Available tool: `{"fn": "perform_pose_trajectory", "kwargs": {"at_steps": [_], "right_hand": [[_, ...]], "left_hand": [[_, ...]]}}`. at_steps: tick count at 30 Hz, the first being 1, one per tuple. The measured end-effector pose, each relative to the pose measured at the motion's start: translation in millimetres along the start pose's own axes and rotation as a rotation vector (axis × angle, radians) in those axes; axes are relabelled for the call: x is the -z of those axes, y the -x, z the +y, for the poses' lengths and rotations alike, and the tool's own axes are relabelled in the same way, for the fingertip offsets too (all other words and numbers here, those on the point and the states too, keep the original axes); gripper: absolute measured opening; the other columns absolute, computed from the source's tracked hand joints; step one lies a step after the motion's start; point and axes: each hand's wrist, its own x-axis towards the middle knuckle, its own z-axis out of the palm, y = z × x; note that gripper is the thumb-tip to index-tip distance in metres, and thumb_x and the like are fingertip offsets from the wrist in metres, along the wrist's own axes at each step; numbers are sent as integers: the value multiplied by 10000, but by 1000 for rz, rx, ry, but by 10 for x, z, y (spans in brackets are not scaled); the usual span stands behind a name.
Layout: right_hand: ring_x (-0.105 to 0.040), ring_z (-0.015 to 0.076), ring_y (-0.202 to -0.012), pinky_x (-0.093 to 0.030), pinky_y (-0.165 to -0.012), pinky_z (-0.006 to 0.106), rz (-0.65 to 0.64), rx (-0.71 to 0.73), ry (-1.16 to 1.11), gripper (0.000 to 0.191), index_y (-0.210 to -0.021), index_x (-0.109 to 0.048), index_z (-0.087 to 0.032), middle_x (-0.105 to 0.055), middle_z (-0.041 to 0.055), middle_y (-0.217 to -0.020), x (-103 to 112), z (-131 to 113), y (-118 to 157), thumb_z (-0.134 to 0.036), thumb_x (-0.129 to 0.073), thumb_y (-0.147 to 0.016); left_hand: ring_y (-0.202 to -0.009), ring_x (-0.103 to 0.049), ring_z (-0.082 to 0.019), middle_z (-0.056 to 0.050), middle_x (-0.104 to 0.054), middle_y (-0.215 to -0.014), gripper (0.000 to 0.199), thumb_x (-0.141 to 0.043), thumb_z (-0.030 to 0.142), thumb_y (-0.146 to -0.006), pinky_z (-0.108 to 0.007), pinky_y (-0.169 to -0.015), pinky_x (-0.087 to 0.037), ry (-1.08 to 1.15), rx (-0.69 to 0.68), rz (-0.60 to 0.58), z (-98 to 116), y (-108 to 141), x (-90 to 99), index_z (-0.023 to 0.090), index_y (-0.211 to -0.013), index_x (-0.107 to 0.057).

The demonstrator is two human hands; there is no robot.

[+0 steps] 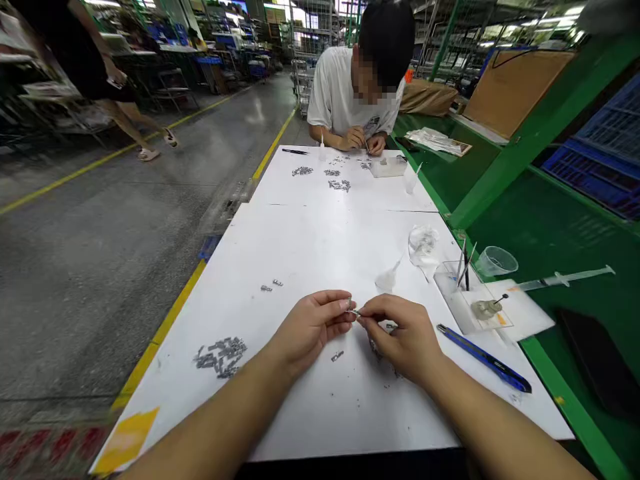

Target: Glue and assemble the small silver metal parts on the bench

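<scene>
Left hand (314,328): thumb and fingers pinched on 1 small metal part (353,311), above the white tabletop (320,253). Right hand (403,333): thumb and forefinger pinched at the same part. Right of it, 1 blue utility knife (484,359).

A factory or workshop floor: a long white bench (320,247), yellow lines (165,327) painted on grey concrete, wire shelving (307,60) beyond the bench's far edge, and green metal framing (530,127) (blue crates (595,170) behind it) along the right edge.
</scene>
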Motion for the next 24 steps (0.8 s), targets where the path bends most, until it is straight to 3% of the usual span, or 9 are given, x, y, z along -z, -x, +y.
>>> {"fn": "perform_pose_trajectory", "kwargs": {"at_steps": [7,15,22,24], "right_hand": [[-577,111,-662,-450,-570,222,-84,-99,29,142,-797,-607,-230,-636,-30,-735,48,1,8,-91,-622,-818],[-589,103,-654,-477,-596,219,-39,-215,-33,142,-777,-612,-225,-634,-34,-739,31,15,-13,-84,-621,-797],[-594,114,-692,-484,-626,241,43,-105,49,156,-830,-646,-220,-648,-15,-774,-3,17,-1,-83,-574,-820],[-607,122,-711,-482,-625,246,25,-142,25,160,-834,-668,-231,-663,-12,-784,-12,9,0,-105,-568,-836]], "left_hand": [[-780,-639,-120,-45,-702,-879,188,-776,224,-749,-238,-727,-496,-74,-61,-27,-31,-17,25,150,-904,-698],[-788,-661,-141,-49,-703,-915,198,-763,265,-766,-241,-692,-492,-162,-91,16,-31,-6,15,164,-922,-696],[-824,-672,-155,-45,-704,-858,174,-770,232,-759,-273,-775,-517,-97,-95,-10,-36,3,-17,150,-890,-692],[-812,-671,-148,-42,-706,-846,165,-770,227,-758,-275,-783,-519,-84,-107,-20,-37,4,-21,150,-883,-695]]}}
